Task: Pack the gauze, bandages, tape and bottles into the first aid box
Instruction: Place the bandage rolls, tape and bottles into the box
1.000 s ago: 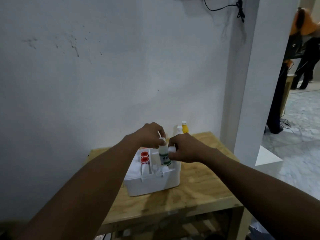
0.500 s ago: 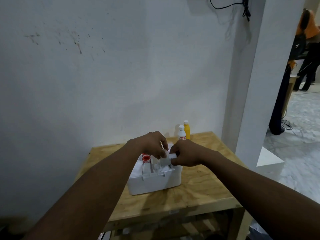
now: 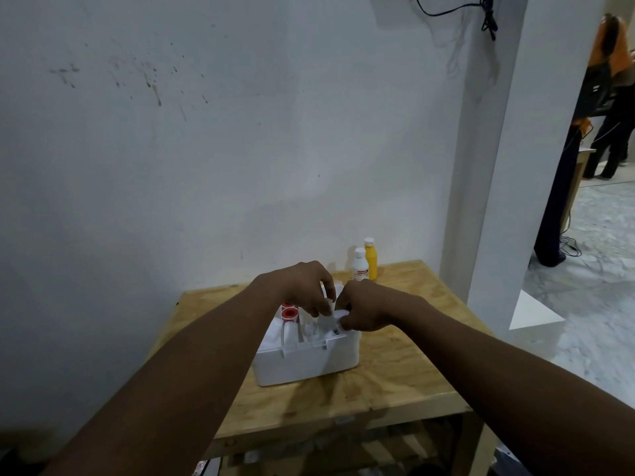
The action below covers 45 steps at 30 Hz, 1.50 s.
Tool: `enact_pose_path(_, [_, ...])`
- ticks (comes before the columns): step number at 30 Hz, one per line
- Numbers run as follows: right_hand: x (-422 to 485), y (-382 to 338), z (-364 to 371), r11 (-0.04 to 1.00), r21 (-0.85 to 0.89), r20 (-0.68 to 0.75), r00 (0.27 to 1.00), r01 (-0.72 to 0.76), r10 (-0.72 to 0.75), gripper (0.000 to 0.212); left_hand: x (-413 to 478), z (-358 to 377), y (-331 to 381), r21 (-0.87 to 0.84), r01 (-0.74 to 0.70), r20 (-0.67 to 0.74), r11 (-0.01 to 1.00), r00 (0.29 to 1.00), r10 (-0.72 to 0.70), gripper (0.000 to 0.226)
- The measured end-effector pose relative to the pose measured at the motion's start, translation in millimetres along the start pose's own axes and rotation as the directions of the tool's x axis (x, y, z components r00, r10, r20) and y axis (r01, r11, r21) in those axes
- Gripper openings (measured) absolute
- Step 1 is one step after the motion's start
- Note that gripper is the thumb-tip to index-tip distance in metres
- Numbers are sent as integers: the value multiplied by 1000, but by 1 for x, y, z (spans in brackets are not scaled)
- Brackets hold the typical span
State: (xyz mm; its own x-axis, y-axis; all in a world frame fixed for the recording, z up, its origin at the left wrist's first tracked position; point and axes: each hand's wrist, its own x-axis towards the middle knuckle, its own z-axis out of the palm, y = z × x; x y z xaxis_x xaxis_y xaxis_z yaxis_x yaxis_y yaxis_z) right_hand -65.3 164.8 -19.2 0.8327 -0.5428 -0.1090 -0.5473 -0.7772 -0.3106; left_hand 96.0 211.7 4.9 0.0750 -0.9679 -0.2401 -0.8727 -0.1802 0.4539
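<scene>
The white first aid box (image 3: 305, 364) stands open on the wooden table (image 3: 395, 379). Both my hands are over its right side. My left hand (image 3: 302, 290) pinches the top of a small white bottle (image 3: 325, 320) that is sunk into the box and mostly hidden. My right hand (image 3: 366, 310) grips a white round-ended item (image 3: 341, 315) right beside it; I cannot tell what it is. Two tape rolls with red cores (image 3: 288, 314) sit in the box's left part. A white bottle (image 3: 360, 266) and a yellow bottle (image 3: 370, 261) stand upright behind the box, near the wall.
The table is pushed against a white wall, with a white pillar (image 3: 488, 201) at its right. Bare wood lies in front of and right of the box. A person (image 3: 615, 108) stands far off at the right, beyond the pillar.
The small bottle, held above the box a second ago with its green label showing, has gone down into the box. Both hands dropped with it and stay close together.
</scene>
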Motion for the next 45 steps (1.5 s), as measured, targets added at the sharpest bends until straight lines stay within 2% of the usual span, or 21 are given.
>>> enact_pose_path(9, [3,0,1,998,-37,61,997,-49,52,34,0,-2,1,-11,13,7,1000,1000,-13,24])
enact_pose_path(14, [-2,3,-6,996,66,104,993,-56,49,36,1,-2,1,-21,30,38,999,999,-29,24])
enact_pose_path(17, [-3,3,-8,988,144,59,997,-51,42,32,1,-3,3,-32,30,50,999,998,-28,22])
enact_pose_path(20, [-3,6,-6,990,134,-14,999,-34,36,24,2,-3,3,-37,24,43,999,999,-22,20])
enact_pose_path(30, [-4,6,6,998,56,-40,999,4,-2,25,-2,-7,5,-81,102,129,992,987,-91,22])
enact_pose_path(45, [-4,19,2,985,173,-84,996,26,-12,20,2,-6,13,-132,161,197,978,971,-133,17])
